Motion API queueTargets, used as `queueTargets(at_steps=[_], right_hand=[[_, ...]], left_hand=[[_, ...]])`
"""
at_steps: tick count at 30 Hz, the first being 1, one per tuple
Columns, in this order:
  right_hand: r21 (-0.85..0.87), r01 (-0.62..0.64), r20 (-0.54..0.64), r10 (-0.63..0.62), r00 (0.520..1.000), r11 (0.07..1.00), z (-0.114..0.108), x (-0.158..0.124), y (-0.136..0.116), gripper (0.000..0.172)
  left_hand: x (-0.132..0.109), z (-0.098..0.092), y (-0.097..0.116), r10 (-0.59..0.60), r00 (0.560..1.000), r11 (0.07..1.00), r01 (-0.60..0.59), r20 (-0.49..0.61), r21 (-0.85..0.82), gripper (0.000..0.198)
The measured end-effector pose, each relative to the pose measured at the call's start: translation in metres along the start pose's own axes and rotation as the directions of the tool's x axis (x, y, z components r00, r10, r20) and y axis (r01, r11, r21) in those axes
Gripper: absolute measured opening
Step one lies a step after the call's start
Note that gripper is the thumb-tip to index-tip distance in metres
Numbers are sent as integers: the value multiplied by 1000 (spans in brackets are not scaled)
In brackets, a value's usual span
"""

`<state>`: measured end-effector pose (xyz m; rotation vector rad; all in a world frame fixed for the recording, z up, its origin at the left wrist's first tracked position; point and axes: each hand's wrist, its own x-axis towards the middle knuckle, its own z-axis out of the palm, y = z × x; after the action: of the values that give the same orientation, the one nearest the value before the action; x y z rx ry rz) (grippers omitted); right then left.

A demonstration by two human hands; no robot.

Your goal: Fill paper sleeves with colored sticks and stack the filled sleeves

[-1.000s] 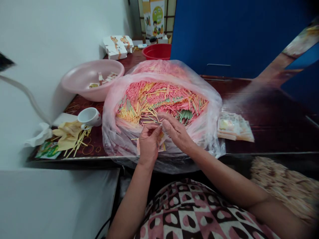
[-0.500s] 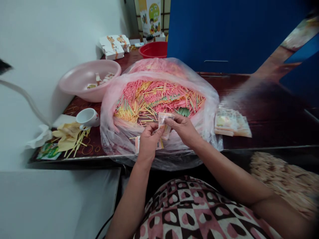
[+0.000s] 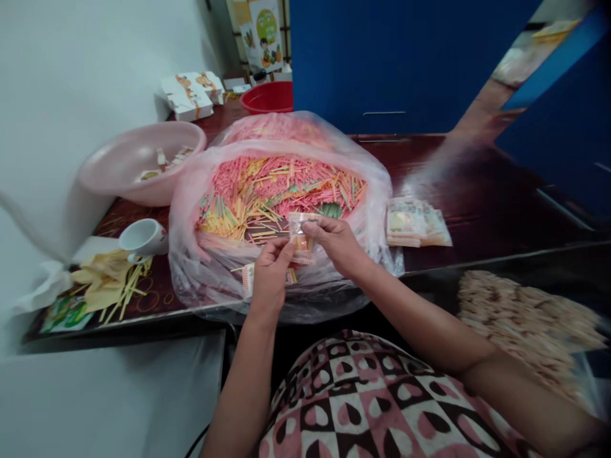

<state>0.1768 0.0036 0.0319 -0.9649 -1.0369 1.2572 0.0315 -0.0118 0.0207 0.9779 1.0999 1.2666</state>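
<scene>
A small printed packet with a clear front is pinched between my two hands at the near edge of a big clear bag. My left hand grips its lower left side. My right hand holds its upper right part between thumb and fingers. Pink, yellow and green sticks fill the open bag just beyond. Under my left hand lies another packet, partly hidden. A pile of similar packets rests on the dark table to the right of the bag.
To the left are a pink basin, a white cup, loose yellow sticks and a green wrapper. Behind stand a red basin, white boxes and a blue panel. Beige bundles lie at lower right.
The view has shifted, so the table things appear further left. The packet between my hands now shows more of its clear front; both hands still hold it.
</scene>
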Motion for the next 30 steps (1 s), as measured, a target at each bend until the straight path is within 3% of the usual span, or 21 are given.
queueTargets(at_steps=[6, 10, 12, 17, 21, 24, 27, 28, 30], right_hand=[[64, 80, -162, -69, 984, 995, -4, 8, -1, 38], [48, 34, -99, -30, 995, 998, -8, 8, -6, 42], [18, 33, -122, -31, 992, 999, -11, 7, -8, 44], [-115, 26, -76, -35, 996, 993, -15, 2, -6, 45], [-225, 34, -60, -49, 997, 974, -25, -11, -5, 53], [-353, 73, -190, -148, 971, 933, -56, -22, -19, 50], [-448, 88, -376, -276, 884, 890, -112, -25, -41, 39], [-471, 99, -414, -318, 853, 877, -133, -24, -46, 33], [-514, 81, -429, -338, 838, 854, -174, -20, -49, 25]], left_hand=[[5, 2, -3, 56, 998, 998, -56, -34, -13, 39], [1, 7, -2, 76, 997, 995, -76, -3, 60, 43], [-2, 9, -1, 71, 997, 993, -74, 35, 94, 43], [-2, 10, -6, 130, 991, 964, -137, 45, 229, 28], [-4, 13, -9, 177, 983, 959, -184, 50, 217, 24], [-9, 6, -2, 166, 983, 949, -179, 72, 258, 26], [-13, -18, 10, 247, 969, 903, -230, -1, 362, 24], [-14, -29, 14, 278, 961, 868, -245, -12, 432, 23], [-14, -50, 18, 326, 945, 749, -276, 27, 602, 19]])
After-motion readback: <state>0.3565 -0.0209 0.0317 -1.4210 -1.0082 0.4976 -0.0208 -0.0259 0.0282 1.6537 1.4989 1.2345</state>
